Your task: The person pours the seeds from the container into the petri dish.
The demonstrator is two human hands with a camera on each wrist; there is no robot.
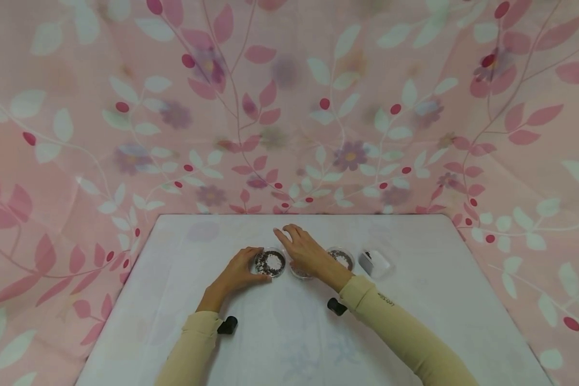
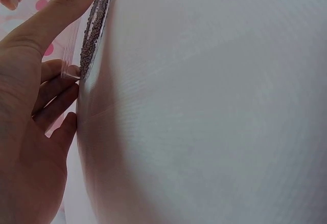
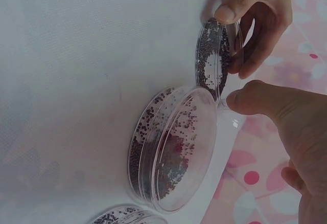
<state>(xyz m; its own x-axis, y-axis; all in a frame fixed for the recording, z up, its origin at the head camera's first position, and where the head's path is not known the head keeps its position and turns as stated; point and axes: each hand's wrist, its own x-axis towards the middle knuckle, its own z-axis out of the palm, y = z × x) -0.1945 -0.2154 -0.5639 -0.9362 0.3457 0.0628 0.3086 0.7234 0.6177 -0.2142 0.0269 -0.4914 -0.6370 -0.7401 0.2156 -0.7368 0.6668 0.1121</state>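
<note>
My left hand (image 1: 238,271) grips the side of a clear round dish (image 1: 272,262), with the thumb near and fingers behind. Small dark brown beads (image 3: 208,45) lie in that dish around a bare white middle. Just right of it, my right hand (image 1: 305,251) reaches over the table with fingers spread and bent. Between its thumb and fingers is a clear, shiny piece (image 3: 234,115), seemingly a dish lid, mostly hidden. Below this hand, a second clear dish (image 3: 140,157) with dark beads has another clear round piece on top. The left wrist view shows the held dish's wall (image 2: 71,55) edge-on.
A third dish of dark beads (image 1: 341,257) stands right of my right hand, partly behind the wrist. Farther right lies a clear container with a dark and white piece (image 1: 376,262). White cloth (image 1: 280,332) covers the table; a pink floral curtain (image 1: 289,107) hangs behind it.
</note>
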